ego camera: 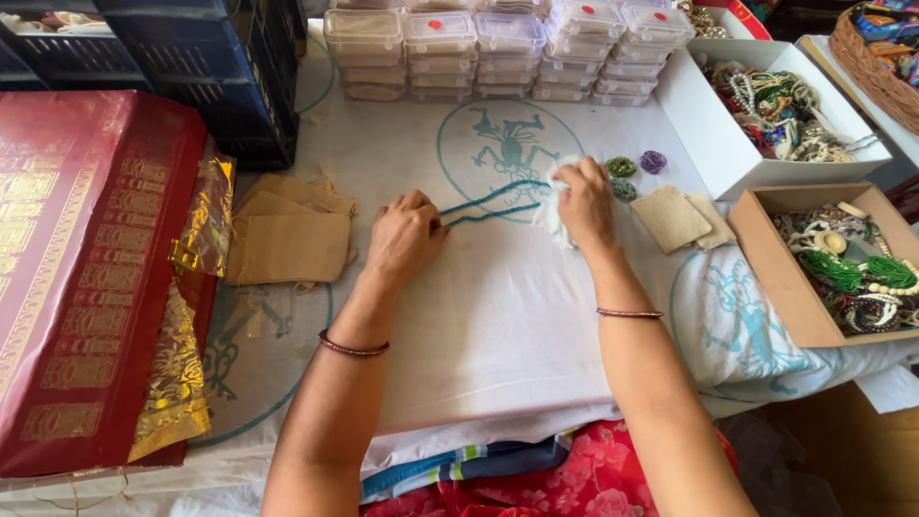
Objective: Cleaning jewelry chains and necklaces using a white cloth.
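A teal bead strand [490, 201] lies stretched in two lines across the white cloth [498, 316]. My left hand [405, 237] pinches its left end. My right hand [584, 201] presses a white cloth pad [552, 218] around the strand's right end. Both wrists wear thin beaded bracelets. Small coiled bead bundles, green [620, 167] and purple [653, 161], sit just right of my right hand.
Tan pouches lie at left [287, 244] and right [675, 218]. Stacked clear plastic containers [498, 48] stand at the back. A white box [766, 115] and a cardboard box [842, 263] hold beaded jewellery at right. A red and gold cloth [77, 268] covers the left; dark crates [211, 67] stand behind.
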